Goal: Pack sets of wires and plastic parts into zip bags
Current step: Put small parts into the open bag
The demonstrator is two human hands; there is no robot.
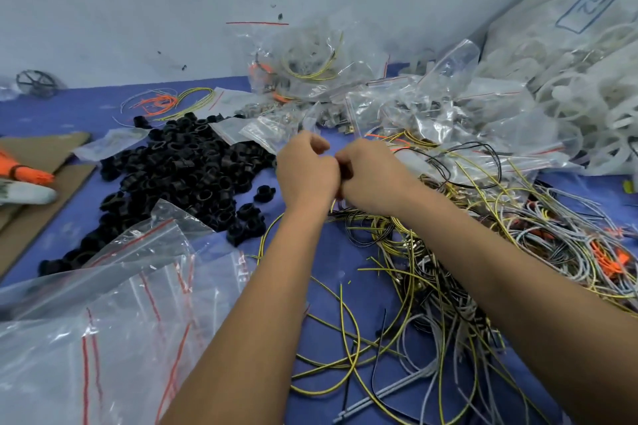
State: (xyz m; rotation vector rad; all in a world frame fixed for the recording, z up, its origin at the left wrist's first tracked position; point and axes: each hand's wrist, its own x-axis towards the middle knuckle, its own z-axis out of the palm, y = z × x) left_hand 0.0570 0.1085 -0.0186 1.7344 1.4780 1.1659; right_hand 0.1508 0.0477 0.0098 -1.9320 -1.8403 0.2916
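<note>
The left hand [307, 169] and the right hand [369, 172] meet with curled fingers, touching; what they pinch I cannot tell. Left of the fingers lies a heap of black plastic parts [179, 169]. Right and below spread tangled wires [448, 269]. Empty zip bags [121, 304] lie nearer on the blue tabletop [55, 217], filled bags [310, 65] beyond.

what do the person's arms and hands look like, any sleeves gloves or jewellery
Both arms are bare from the bottom edge of the head view up to the hands: no sleeve or cuff shows. The left hand and right hand wear no gloves, and no watch, bracelet, ring or marking is visible on either wrist or on the backs of the hands.
</note>
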